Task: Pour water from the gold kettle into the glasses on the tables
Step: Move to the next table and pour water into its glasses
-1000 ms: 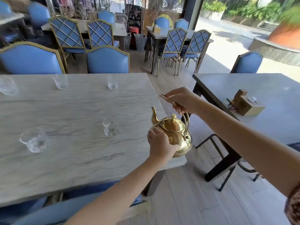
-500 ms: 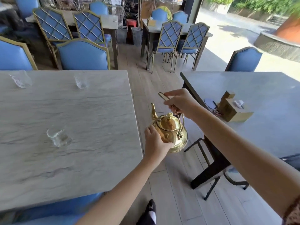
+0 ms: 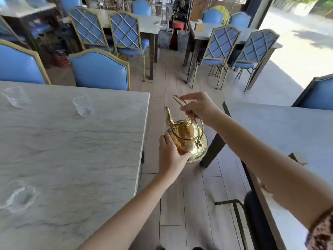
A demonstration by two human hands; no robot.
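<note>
Nearly upright gold kettle (image 3: pixel 187 141), spout pointing away-left, right hand (image 3: pixel 200 109) gripping handle

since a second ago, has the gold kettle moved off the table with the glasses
Yes. The gold kettle was over the right edge of the table; now it hangs right of it, over the floor.

3 glasses (image 3: pixel 15 98) (image 3: pixel 82 108) (image 3: pixel 19 197), 1 gold kettle (image 3: pixel 187 139), 2 hands (image 3: pixel 171 156) (image 3: pixel 200 109), 2 near tables (image 3: pixel 90 159) (image 3: pixel 279 132).
</note>
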